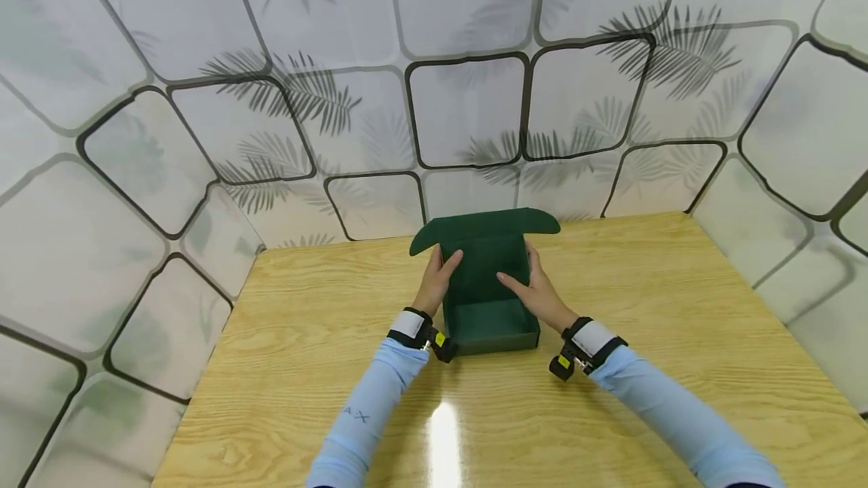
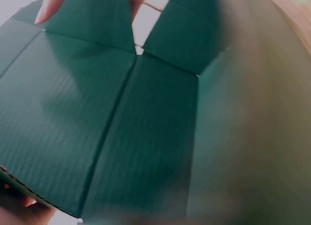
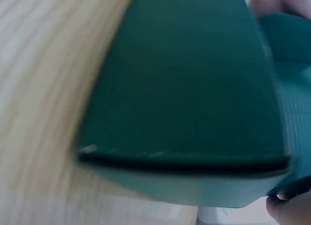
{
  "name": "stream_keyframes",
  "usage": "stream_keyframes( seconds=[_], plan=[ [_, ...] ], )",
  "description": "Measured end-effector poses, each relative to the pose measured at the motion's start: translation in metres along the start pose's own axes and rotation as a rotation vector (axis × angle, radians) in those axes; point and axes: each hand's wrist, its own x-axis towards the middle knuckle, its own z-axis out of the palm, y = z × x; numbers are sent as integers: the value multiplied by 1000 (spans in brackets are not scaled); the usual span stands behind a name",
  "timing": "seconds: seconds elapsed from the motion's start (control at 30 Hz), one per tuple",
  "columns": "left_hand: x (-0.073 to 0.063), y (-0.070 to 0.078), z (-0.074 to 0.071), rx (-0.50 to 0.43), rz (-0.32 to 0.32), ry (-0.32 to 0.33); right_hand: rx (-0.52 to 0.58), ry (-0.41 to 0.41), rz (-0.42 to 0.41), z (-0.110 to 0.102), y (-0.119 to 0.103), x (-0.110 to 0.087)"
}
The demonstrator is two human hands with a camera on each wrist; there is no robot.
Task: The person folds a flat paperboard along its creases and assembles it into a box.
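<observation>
A dark green cardboard box (image 1: 495,320) stands on the table with its lid (image 1: 483,269) raised and its wide front flap with rounded ends (image 1: 484,224) at the far edge. My left hand (image 1: 435,285) grips the lid's left side, thumb on the inner face. On the opposite side, my right hand (image 1: 540,298) holds the lid's right side, its thumb also reaching over the inside. Creased inner panels (image 2: 68,89) show close up in the left wrist view. The right wrist view has an outer box wall (image 3: 189,89), blurred, with fingertips at the lid's edges. Most fingers are hidden behind the cardboard.
The box rests on a light wood-grain table (image 1: 325,352), with a bright glare spot near its front edge. A patterned wall covering (image 1: 468,111) rises behind the table and along both sides. Each wrist wears a strapped camera.
</observation>
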Motion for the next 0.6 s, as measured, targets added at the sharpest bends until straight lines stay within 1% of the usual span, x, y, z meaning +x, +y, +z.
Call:
stream_keyframes(
  seconds=[0.03,0.07,0.13,0.17,0.23,0.27,0.33,0.37,0.43,0.47,0.5,0.57,0.6],
  plan=[
    [-4,4,0,18,8,-26,-28,-9,-11,-1,5,-1],
    [-7,4,-2,56,5,-42,-53,-22,-21,-1,11,-2],
    [-14,4,-6,168,-4,-79,-105,-54,-54,-3,26,-5],
    [-18,3,-9,235,-23,-102,-138,-77,-78,-5,34,-8],
    [-27,0,-14,334,-32,-171,-227,-130,-147,-10,43,-17],
    [-28,-7,-18,386,-32,-203,-283,-156,-187,-13,47,-21],
    [-32,-14,-23,458,-20,-277,-412,-195,-289,-19,54,-29],
    [-34,-18,-25,472,0,-322,-476,-204,-346,-22,56,-31],
    [-34,-26,-28,498,78,-411,-571,-211,-471,-26,61,-34],
    [-34,-29,-29,515,113,-452,-599,-210,-533,-27,63,-34],
    [-34,-31,-30,521,162,-494,-607,-216,-593,-27,64,-33],
    [-31,-35,-30,529,301,-562,-578,-223,-676,-26,66,-31],
    [-29,-37,-30,558,391,-579,-562,-224,-695,-25,67,-29]
  ],
)
